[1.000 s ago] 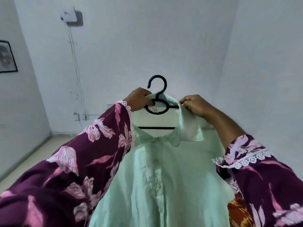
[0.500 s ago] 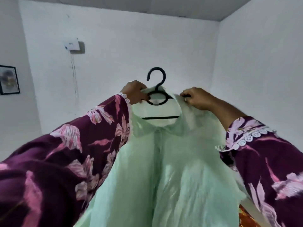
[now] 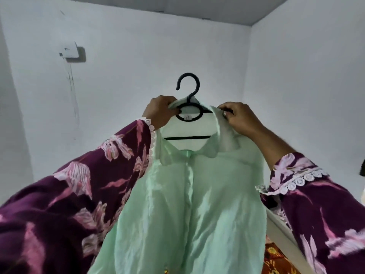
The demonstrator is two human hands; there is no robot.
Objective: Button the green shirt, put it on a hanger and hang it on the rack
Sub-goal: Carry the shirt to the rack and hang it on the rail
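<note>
Green shirt (image 3: pixel 189 204), one, hangs on one black hanger (image 3: pixel 188 113), left hand (image 3: pixel 161 113) and right hand (image 3: pixel 240 118) pinching its shoulders.

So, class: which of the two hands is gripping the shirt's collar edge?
The right hand pinches the green shirt collar; the left hand holds beside the hanger ring.

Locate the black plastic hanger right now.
Head view, centre: the black plastic hanger sits inside the collar of the pale green shirt, held up between the left hand and right hand, hook free against the white wall.
</note>
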